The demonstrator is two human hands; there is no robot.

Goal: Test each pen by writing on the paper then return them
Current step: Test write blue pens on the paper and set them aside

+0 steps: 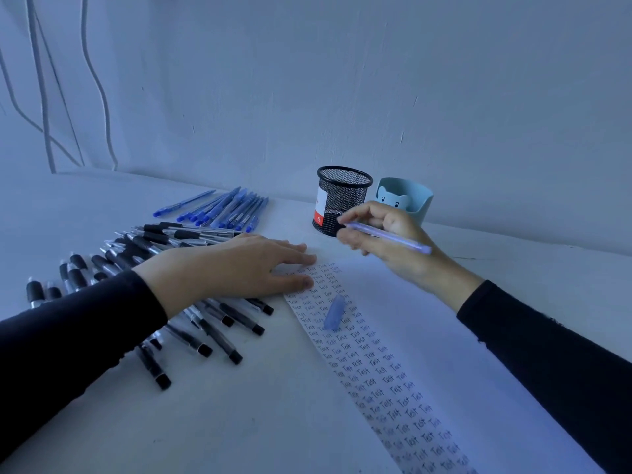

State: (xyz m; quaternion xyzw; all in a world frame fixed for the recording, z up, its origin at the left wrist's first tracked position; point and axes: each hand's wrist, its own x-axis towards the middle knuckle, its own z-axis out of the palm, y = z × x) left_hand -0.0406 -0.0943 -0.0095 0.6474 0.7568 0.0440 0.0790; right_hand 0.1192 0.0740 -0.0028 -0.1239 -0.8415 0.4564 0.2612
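Pen under test point(393, 238): pale lilac, uncapped, gripped in the curled fingers of the right hand point(386, 241), just beyond the far end of the paper point(372, 367) and clear of its surface. To test it well, pin the paper flat, lower the nib onto unwritten space beside the column and write one short word lightly; then refit the cap before returning the pen. Cap point(334, 313): loose on the paper, among the written "Test" marks. Left hand point(232, 268): palm down, fingers straight and together, pressing the paper's far left edge. Right wrist: raised off the tabletop point(239, 422), forearm entering from the paper's near right. Black pens point(136, 261): heaped left of the paper. Mesh cup point(342, 200): beyond its far end.
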